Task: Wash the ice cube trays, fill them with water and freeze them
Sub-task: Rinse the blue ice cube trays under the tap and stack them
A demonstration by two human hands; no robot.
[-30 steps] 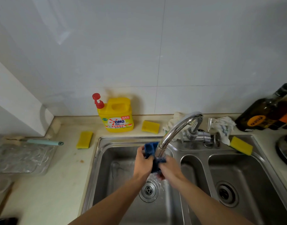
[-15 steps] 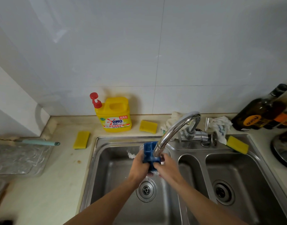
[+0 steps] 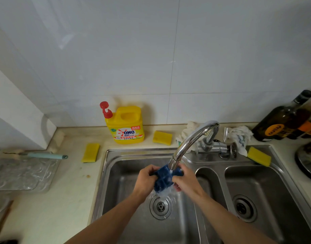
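- A beige counter (image 3: 68,199) runs along the white-tiled wall, with a steel 2-bowl sink (image 3: 105,173) set into it.
- A yellow soap jug (image 3: 127,127) with a red pump stands upright at the wall, behind the sink's left corner.
- 3 yellow sponges lie flat: a left sponge (image 3: 90,152) on the counter just left of the sink, a middle sponge (image 3: 162,137) just right of the jug, and a right sponge (image 3: 259,156) on the sink's back rim.
- 2 crumpled white rags lie behind the sink's middle, a left rag (image 3: 186,132) and a right rag (image 3: 240,134).
- A clear tray (image 3: 22,173) sits at the far left, with a teal-handled tool (image 3: 45,155) along its back edge.
- A dark bottle (image 3: 281,120) stands in the right corner, with more bottles beside it.
- A dark round thing (image 3: 307,159) is cut off by the right edge.
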